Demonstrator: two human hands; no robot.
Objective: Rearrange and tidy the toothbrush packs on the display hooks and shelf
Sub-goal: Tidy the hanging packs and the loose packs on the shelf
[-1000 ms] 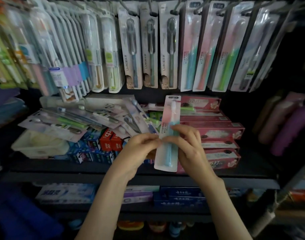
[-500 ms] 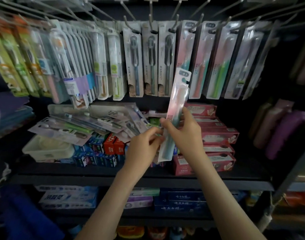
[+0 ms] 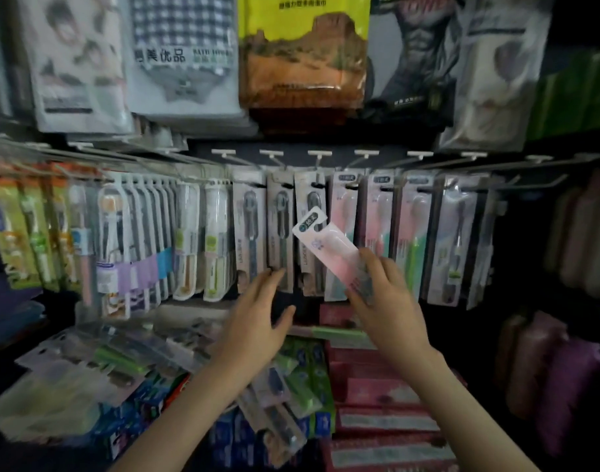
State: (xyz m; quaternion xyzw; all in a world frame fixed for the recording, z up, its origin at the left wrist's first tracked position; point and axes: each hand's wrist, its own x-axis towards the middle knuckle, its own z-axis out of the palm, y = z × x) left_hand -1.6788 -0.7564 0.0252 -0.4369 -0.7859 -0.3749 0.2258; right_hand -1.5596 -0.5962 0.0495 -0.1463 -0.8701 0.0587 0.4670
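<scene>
My right hand [image 3: 385, 301] grips the lower end of a pink-and-white toothbrush pack [image 3: 325, 245], tilted with its hang-hole end up and to the left, in front of the hanging pink packs [image 3: 377, 212]. My left hand [image 3: 257, 318] is free, fingers spread, its fingertips at the bottom of a hanging grey toothbrush pack [image 3: 279, 229]. A row of display hooks [image 3: 317, 158] carries many hanging toothbrush packs. Loose packs [image 3: 121, 356] lie in a heap on the shelf at lower left.
Red toothpaste boxes [image 3: 380, 420] are stacked on the shelf at lower right, blue boxes [image 3: 138, 410] at lower left. Towel and clothing packs [image 3: 302, 49] hang above the hooks. Pink and purple bottles [image 3: 564, 352] stand at the right.
My left hand let go of the pink pack and moved up to the hanging grey packs. My right hand raised the pack towards the hooks. The view tilted upward.
</scene>
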